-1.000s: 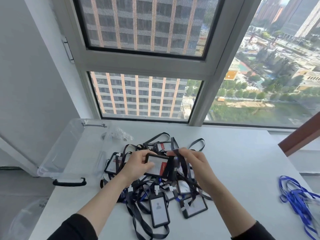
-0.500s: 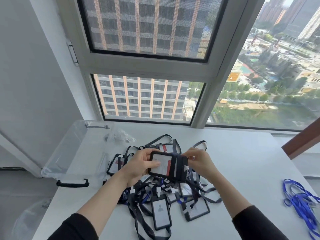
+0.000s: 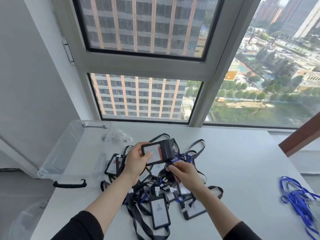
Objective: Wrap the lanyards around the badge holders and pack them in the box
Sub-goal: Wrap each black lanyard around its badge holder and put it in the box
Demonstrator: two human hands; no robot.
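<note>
Badge holder is being held up over the pile, above the table. The left hand is gripping its left end, thumb lying on the front face. Lanyard is sitting in several tight black turns round the holder's right end. The right hand, just below the holder, is pinching the strap's loose tail; the fingers are hiding how much tail is left. Judging by that, this one's wrapping is nearing its end, with a last turn or tuck pending.

The box, clear plastic, is standing at the table's left edge, well apart from both hands. No wrapped holder is showing inside it, so packing is looking not yet begun. A crumpled bag is lying at its far corner; in it or beside it, cannot tell.

The pile is lying under and in front of the hands, with black straps tangling loose round the holders, so most of the task is remaining. Blue lanyards are lying loose at the table's right edge.
</note>
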